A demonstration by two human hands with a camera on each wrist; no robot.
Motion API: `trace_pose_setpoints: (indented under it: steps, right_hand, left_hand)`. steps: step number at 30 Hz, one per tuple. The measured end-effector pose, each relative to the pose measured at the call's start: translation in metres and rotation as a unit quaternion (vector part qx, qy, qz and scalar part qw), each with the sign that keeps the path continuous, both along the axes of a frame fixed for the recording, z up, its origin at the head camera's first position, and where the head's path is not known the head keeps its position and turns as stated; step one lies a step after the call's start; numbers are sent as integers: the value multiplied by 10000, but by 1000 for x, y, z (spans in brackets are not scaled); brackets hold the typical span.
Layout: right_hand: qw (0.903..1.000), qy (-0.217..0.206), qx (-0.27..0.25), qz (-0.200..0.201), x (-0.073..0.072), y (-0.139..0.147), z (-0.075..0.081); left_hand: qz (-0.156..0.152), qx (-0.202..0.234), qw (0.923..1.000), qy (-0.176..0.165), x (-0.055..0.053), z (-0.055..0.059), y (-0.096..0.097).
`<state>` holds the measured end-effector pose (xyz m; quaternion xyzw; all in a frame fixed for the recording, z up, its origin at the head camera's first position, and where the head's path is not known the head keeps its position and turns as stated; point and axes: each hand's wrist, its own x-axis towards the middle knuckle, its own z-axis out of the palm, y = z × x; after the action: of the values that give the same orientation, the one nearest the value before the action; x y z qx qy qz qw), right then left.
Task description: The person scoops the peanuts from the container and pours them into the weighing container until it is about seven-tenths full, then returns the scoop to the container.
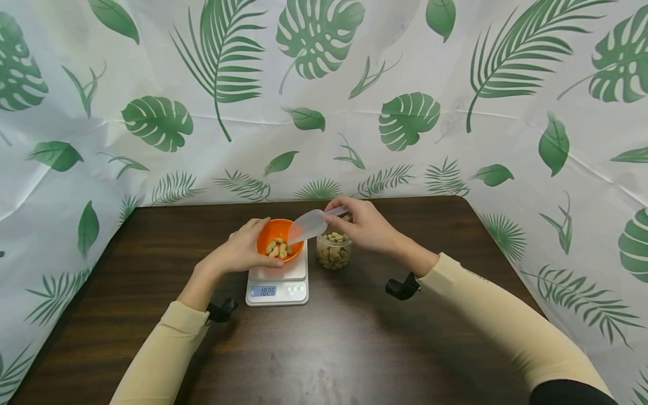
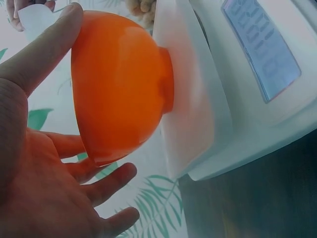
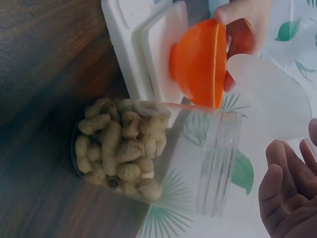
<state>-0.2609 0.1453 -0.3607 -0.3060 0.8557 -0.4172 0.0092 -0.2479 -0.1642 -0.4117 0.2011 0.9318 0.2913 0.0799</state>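
Note:
An orange bowl (image 1: 275, 227) with several unshelled peanuts (image 1: 279, 249) inside stands on a white digital scale (image 1: 295, 274). My left hand (image 1: 243, 246) holds the bowl from its left side, thumb at the near rim and fingers spread about the far side. In my right hand (image 1: 363, 226) is the handle of a translucent plastic scoop (image 1: 309, 224), pinched between thumb and fingers. The scoop's mouth tilts down over the bowl's right rim. Just right of the scale, a clear jar (image 3: 190, 158) holds more peanuts (image 3: 121, 144), below my right hand.
The scale's lit display (image 1: 264, 291) faces me and shows digits. Under everything is a dark wooden table (image 1: 324, 349), its far edge close behind the jar. A white leaf-print sheet (image 1: 349, 129) hangs behind and beside it. Each wrist wears a black camera mount (image 1: 402, 287).

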Motion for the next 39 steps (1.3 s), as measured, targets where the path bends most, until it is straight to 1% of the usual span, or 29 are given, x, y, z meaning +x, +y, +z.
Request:
trace_pose_setpoints:
  steps: [4, 7, 10, 12, 21, 29, 34, 39]
  right_hand:
    - [10000, 28, -39, 19, 1, 5, 4]
    - [9999, 157, -17, 56, 1, 8, 7]
    - [9995, 306, 29, 47, 1, 12, 9]
    - [9993, 376, 57, 23, 1, 15, 11]
    - [9994, 223, 145, -221, 1, 31, 20]
    - [9993, 172, 196, -260, -1, 46, 29]
    - [9992, 219, 250, -238, -5, 54, 33]
    - [9982, 354, 454, -170, -9, 59, 35]
  left_hand:
    - [4, 11, 10000, -26, 0, 1, 0]
    - [12, 65, 10000, -72, 0, 2, 1]
    - [23, 114, 9999, -49, 0, 2, 1]
    - [5, 140, 9999, 24, -1, 2, 2]
    - [-51, 343, 9992, 180, -3, 8, 9]
    - [-305, 459, 9967, 589, -4, 9, 19]
    - [-260, 584, 9945, 832, -4, 8, 29]
    - [-240, 639, 9928, 983, -6, 10, 42]
